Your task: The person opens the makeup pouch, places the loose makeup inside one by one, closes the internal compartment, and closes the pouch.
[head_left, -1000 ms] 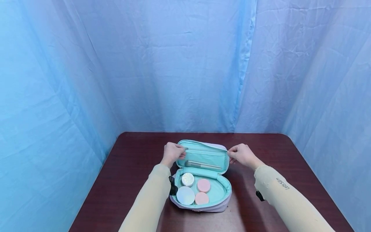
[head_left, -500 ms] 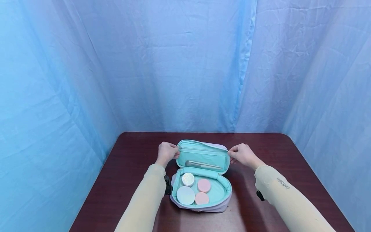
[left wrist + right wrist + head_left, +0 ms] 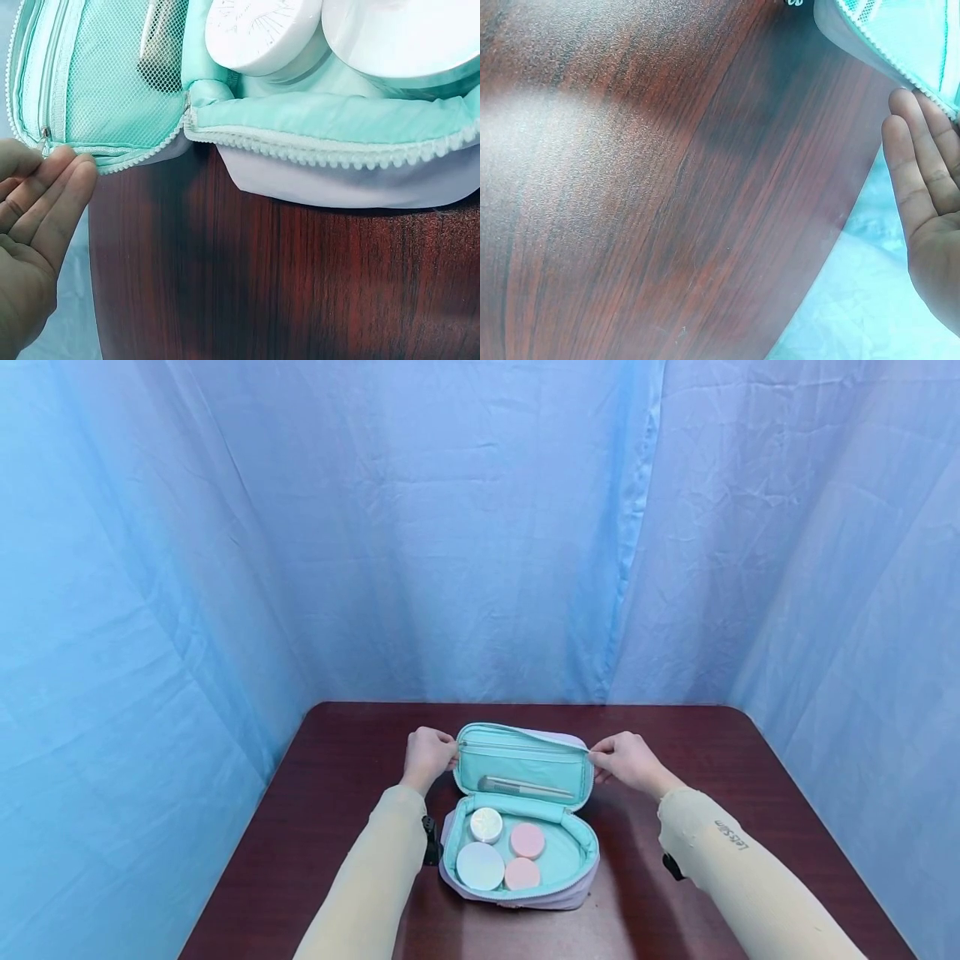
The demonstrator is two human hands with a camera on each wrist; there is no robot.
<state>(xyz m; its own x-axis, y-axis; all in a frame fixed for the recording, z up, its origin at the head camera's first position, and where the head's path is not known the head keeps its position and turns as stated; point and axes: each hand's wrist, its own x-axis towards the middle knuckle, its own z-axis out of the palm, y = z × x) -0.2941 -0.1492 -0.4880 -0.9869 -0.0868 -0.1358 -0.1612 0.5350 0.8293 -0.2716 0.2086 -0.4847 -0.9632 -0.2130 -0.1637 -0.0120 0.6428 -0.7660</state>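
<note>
A lilac makeup bag (image 3: pixel 573 893) with mint lining lies unzipped, its lid (image 3: pixel 525 766) raised at the back. At the lid's left end, my left hand (image 3: pixel 430 754) pinches the zipper pull (image 3: pixel 46 142) of the inner pocket between thumb and fingers. My right hand (image 3: pixel 628 760) pinches the lid's right edge; in the right wrist view its fingers (image 3: pixel 922 142) sit against the zipper teeth. Behind the pocket's mesh (image 3: pixel 105 97) is a makeup brush (image 3: pixel 525 787). Inside the bag are a large white round container (image 3: pixel 480 866), a small white jar (image 3: pixel 486 825) and two pink round containers (image 3: pixel 527 840).
The bag stands on a dark red wood-grain table (image 3: pixel 360 827). Blue cloth curtains (image 3: pixel 480 568) hang behind the table and along both sides. A black wrist strap (image 3: pixel 431 841) shows on the left forearm, beside the bag's left wall.
My left hand has slid left along the inner pocket, taking the zipper pull to the lid's left end. My right hand has stayed at the lid's right edge.
</note>
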